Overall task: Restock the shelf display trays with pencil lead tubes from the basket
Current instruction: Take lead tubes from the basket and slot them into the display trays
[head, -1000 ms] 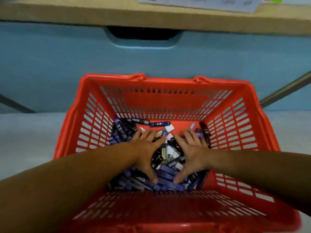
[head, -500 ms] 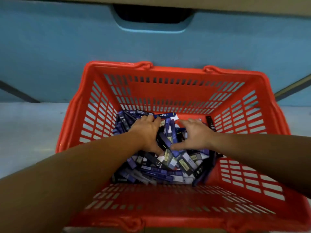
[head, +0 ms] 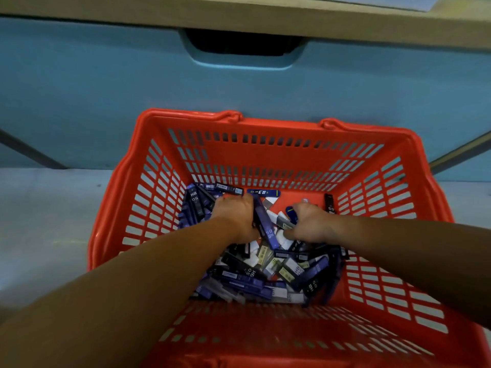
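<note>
your two hands are down in a red basket (head: 265, 155) at the centre of the frame. a heap of tubes (head: 265, 274) lies on its bottom. your left hand (head: 233, 216) has fingers (head: 239, 201) curled round a bunch of tubes. your right hand (head: 309, 224), just beside it, grips more. a blue drawer (head: 106, 88) fills the upper frame.

A shop: a red shopping basket (head: 268, 155) of packaged pencil lead tubes (head: 265, 277) sits on the floor below a shelf (head: 239, 21) edge.
</note>
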